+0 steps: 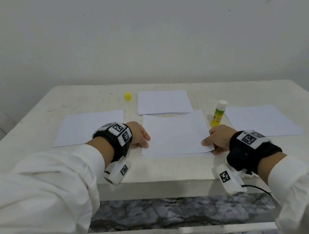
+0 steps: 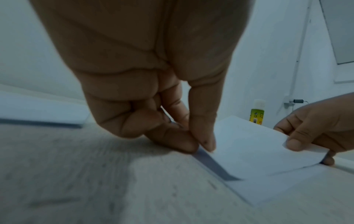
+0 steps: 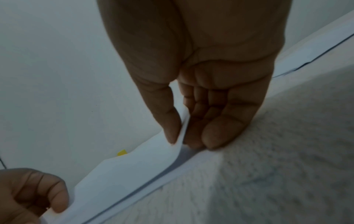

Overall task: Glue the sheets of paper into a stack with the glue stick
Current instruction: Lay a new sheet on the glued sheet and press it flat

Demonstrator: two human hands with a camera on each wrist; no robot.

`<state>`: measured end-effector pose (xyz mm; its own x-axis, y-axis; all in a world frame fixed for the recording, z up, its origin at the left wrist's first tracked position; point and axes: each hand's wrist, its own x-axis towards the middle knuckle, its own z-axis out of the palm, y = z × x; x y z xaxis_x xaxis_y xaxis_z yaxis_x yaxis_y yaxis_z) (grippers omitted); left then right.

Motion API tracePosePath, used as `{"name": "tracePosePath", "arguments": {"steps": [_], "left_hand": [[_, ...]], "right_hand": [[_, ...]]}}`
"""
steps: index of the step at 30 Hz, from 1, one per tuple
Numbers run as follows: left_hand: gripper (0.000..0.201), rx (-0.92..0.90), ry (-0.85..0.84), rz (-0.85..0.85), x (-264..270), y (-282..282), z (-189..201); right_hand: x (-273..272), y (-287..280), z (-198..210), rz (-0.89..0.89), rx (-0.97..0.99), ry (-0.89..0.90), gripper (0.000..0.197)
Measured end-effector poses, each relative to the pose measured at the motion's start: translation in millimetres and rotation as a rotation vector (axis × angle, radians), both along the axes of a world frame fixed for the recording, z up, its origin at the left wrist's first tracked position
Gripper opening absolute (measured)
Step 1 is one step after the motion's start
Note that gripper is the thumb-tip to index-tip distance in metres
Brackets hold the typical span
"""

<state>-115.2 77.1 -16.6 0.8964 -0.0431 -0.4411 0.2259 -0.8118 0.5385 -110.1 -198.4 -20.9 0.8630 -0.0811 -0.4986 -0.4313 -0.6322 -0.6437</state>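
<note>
A white sheet of paper (image 1: 175, 133) hangs just above another sheet lying on the table near the front edge. My left hand (image 1: 139, 136) pinches its left edge between thumb and fingers (image 2: 207, 144). My right hand (image 1: 216, 139) pinches its right edge, thumb on top and fingers beneath (image 3: 173, 133). The uncapped glue stick (image 1: 218, 114), yellow-green with a white tip, stands upright just beyond my right hand. Its yellow cap (image 1: 127, 96) sits at the far left of centre. A stack of sheets (image 1: 164, 102) lies behind the held sheet.
Single sheets lie on the white table (image 1: 84, 96), one at the left (image 1: 87, 126) and one at the right (image 1: 260, 120). A plain wall rises behind the table. The front table edge runs below my wrists, with marbled floor (image 1: 177, 212) beneath.
</note>
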Motion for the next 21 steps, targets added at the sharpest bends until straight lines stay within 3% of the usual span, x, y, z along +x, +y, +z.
{"name": "tracePosePath", "arguments": {"steps": [21], "left_hand": [[0.024, 0.068, 0.015, -0.082, -5.7, 4.4, -1.1]], "right_hand": [[2.7, -2.6, -4.0, 0.049, 0.004, 0.025, 0.021]]}}
